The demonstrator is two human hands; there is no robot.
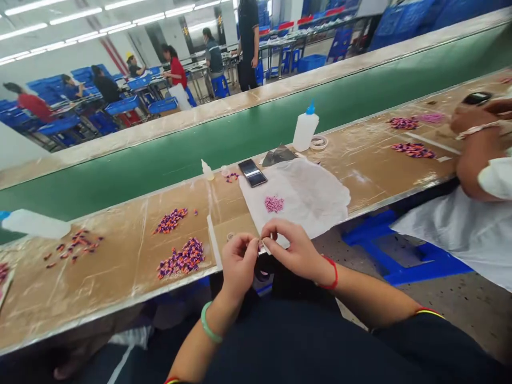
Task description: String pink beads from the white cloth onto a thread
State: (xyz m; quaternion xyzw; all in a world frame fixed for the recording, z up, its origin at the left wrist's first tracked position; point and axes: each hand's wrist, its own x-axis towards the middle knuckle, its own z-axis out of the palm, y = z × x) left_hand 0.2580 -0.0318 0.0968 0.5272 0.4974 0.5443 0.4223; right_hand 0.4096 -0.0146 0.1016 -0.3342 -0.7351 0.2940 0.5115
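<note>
My left hand (239, 262) and my right hand (291, 248) meet at the near edge of the brown workbench (120, 272), fingertips pinched together on a tiny piece I cannot make out. Just beyond them lies a white cloth (308, 194) with a small heap of pink pieces (274, 204) on it. To the left are two piles of purple-and-orange pieces, the near pile (182, 258) and the far pile (171, 220). A green bangle is on my left wrist, a red cord on my right.
A black phone (252, 172), a small dropper bottle (207, 170), a white glue bottle with a blue tip (305, 128) and a tape roll (319, 142) sit further back. A co-worker's arm (478, 152) works at right. The green conveyor belt (200, 144) runs behind.
</note>
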